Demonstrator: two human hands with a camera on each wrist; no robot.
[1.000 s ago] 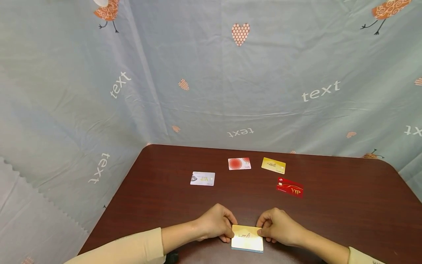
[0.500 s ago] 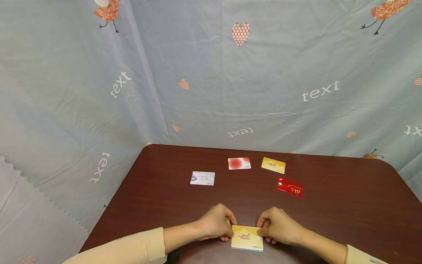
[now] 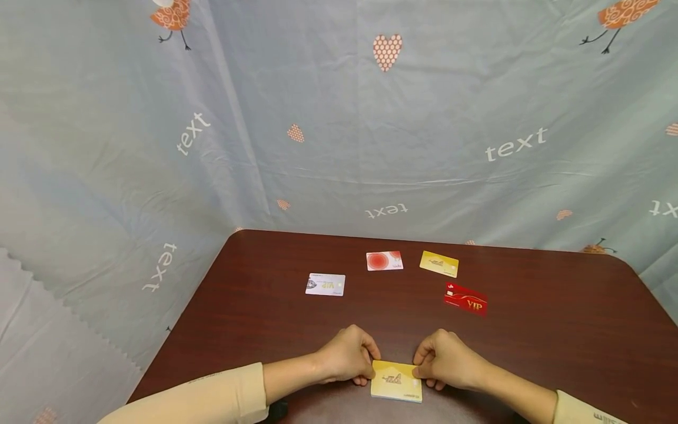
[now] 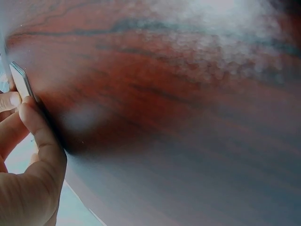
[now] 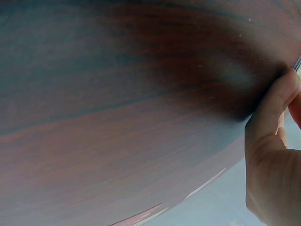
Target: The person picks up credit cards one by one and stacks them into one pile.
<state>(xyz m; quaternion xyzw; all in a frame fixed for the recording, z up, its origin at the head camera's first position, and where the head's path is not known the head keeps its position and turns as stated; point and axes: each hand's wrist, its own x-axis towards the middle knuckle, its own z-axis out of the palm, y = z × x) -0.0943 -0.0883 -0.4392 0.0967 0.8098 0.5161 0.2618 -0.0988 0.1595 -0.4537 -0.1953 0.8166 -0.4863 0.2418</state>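
A small stack of cards (image 3: 396, 383) with a yellow card on top lies at the near middle of the table, a thin blue edge showing beneath. My left hand (image 3: 346, 357) grips its left side, thumb at the edge and index finger by the far corner. Opposite, my right hand (image 3: 450, 363) holds the right side in the same way. In the left wrist view, the stack's layered edge (image 4: 22, 81) shows by the fingertips. Only a sliver of the stack (image 5: 298, 63) appears in the right wrist view, beyond the right hand (image 5: 275, 146).
Farther back on the dark wooden table (image 3: 265, 324) lie a silver VIP card (image 3: 325, 285), a white card with a red circle (image 3: 384, 261), a yellow card (image 3: 439, 264) and a red VIP card (image 3: 466, 299). A patterned curtain (image 3: 424, 118) hangs behind the table.
The glare on the top yellow card has faded, and its print shows more clearly. The blue strip under its near edge looks thinner. Both hands have hardly moved.
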